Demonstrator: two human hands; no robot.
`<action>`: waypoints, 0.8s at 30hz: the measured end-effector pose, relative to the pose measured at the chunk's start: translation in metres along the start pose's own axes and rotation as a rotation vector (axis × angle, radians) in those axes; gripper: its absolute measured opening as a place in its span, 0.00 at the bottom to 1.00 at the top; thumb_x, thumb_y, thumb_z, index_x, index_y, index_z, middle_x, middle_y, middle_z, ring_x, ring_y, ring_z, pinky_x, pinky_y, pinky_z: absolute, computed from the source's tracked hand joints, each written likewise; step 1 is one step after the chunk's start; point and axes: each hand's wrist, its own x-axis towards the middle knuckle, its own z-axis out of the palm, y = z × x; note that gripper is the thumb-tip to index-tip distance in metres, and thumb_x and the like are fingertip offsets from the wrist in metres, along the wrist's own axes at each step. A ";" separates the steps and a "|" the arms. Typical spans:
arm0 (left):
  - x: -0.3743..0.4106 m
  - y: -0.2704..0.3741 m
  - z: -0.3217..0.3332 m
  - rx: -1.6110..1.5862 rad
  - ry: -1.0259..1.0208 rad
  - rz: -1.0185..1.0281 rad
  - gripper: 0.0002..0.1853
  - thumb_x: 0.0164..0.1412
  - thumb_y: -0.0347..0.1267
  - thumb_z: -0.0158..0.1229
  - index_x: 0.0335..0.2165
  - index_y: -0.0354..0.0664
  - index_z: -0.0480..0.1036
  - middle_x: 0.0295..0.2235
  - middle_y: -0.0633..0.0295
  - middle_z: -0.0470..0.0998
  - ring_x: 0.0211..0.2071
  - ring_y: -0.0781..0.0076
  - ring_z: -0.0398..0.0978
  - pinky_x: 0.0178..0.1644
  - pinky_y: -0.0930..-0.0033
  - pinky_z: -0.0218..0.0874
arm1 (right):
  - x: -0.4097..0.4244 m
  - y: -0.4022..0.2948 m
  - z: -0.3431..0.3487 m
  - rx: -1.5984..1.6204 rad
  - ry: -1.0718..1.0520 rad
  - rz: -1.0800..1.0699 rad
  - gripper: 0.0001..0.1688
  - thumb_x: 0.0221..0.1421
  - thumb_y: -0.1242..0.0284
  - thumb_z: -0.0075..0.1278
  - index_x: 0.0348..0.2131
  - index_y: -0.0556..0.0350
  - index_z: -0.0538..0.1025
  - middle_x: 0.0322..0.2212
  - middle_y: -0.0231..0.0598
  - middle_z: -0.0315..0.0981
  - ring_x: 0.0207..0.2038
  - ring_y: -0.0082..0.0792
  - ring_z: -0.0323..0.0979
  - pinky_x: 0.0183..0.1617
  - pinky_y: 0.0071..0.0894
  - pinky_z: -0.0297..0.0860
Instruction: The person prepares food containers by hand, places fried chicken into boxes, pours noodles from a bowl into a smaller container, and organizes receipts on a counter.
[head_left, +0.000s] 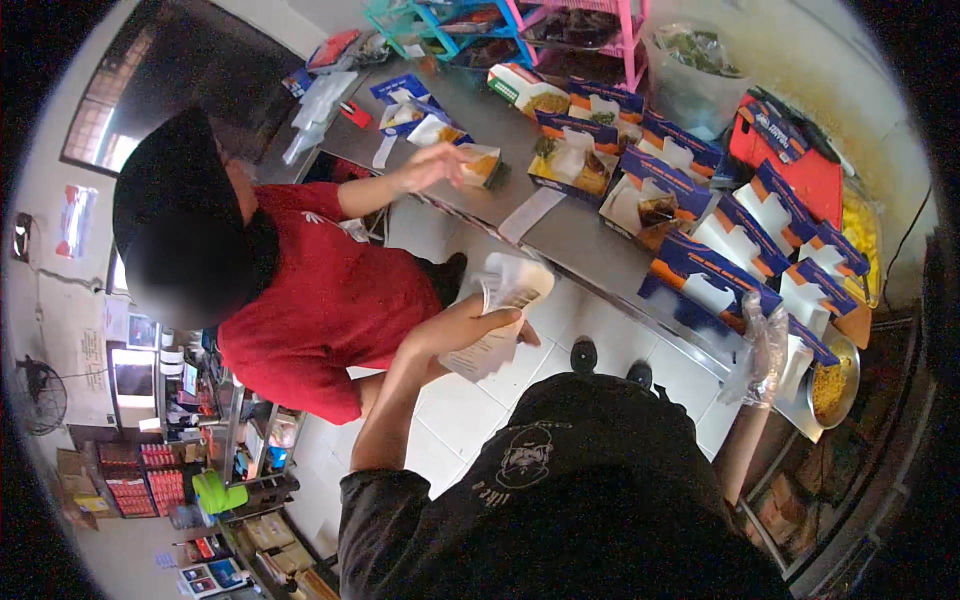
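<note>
My left hand (459, 327) grips a bundle of printed paper slips (517, 289) that curl over the tiled floor. A clear plastic glove covers my right hand (759, 352), which is at the near end of the rows of blue and orange cardboard food boxes (701, 274). Its fingers meet the edge of a box there; whether they grip it is unclear. Close by is a metal bowl (846, 386) of yellow crumbly food. Farther along, open boxes hold food, among them one with a dark sauce packet (656, 212).
A co-worker in a red shirt (330, 300) stands at my left, one hand (435, 166) over the steel counter (577, 240). A paper slip (530, 215) lies along the counter's edge. Behind the boxes stand a tub of greens (694, 82), a red bag (795, 169) and plastic racks (577, 37).
</note>
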 end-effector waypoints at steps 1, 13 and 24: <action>-0.005 0.016 0.010 -0.148 0.010 -0.029 0.21 0.58 0.38 0.45 0.46 0.36 0.61 0.27 0.62 0.71 0.29 0.75 0.70 0.34 0.72 0.62 | 0.000 -0.001 0.004 0.011 0.006 0.005 0.15 0.50 0.68 0.50 0.36 0.57 0.68 0.31 0.33 0.67 0.30 0.22 0.66 0.34 0.24 0.69; 0.099 -0.061 0.018 -0.116 0.300 0.533 0.19 0.53 0.33 0.52 0.43 0.39 0.61 0.34 0.64 0.69 0.36 0.73 0.66 0.42 0.71 0.58 | -0.033 -0.028 0.093 -0.351 -0.346 -0.463 0.19 0.52 0.63 0.41 0.38 0.58 0.71 0.34 0.43 0.70 0.38 0.38 0.67 0.45 0.30 0.60; 0.125 -0.111 0.027 -0.006 0.426 0.633 0.28 0.47 0.38 0.60 0.45 0.41 0.62 0.43 0.60 0.68 0.45 0.69 0.64 0.52 0.68 0.52 | -0.018 0.054 0.115 -0.354 -0.012 -0.271 0.22 0.57 0.63 0.38 0.42 0.65 0.67 0.35 0.49 0.68 0.38 0.38 0.67 0.45 0.34 0.60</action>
